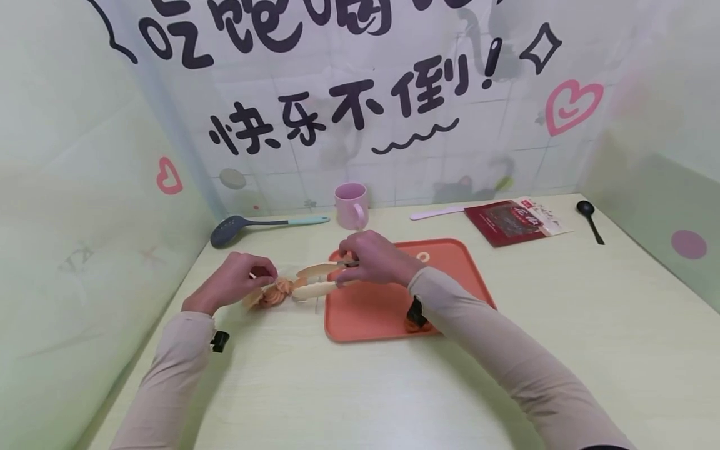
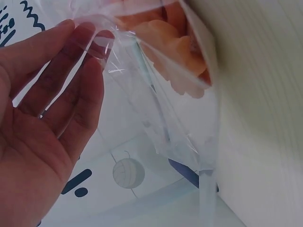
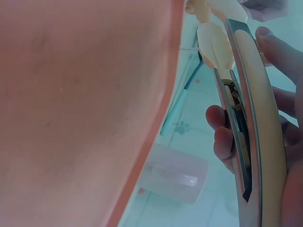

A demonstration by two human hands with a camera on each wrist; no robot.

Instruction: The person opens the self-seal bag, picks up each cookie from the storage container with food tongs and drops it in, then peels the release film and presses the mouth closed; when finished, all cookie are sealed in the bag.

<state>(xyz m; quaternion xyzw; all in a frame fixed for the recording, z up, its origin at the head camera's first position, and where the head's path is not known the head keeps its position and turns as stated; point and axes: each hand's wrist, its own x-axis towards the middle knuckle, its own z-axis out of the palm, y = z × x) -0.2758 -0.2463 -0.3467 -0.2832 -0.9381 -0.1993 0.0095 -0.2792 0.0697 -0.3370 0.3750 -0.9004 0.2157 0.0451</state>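
My left hand (image 1: 239,281) pinches the edge of a clear plastic bag (image 2: 137,101) between thumb and fingers. Inside the bag lie orange-brown, wavy-edged food pieces (image 2: 170,59), which also show beside the hand in the head view. My right hand (image 1: 374,259) grips a pair of tongs (image 3: 265,123) with cream-coloured tips, its fingers and thumb on both arms. The tong arms are spread apart and point left, with the tips right beside the food pieces (image 1: 275,294). Whether a piece sits between the tips, I cannot tell.
Under the right arm lies an orange tray (image 1: 365,312) with a pale ring-shaped piece (image 1: 423,257) and an orange-brown piece partly hidden. Behind stand a purple mug (image 1: 350,206), a slotted spoon (image 1: 227,231), a red packet (image 1: 500,222) and a black spoon (image 1: 587,215).
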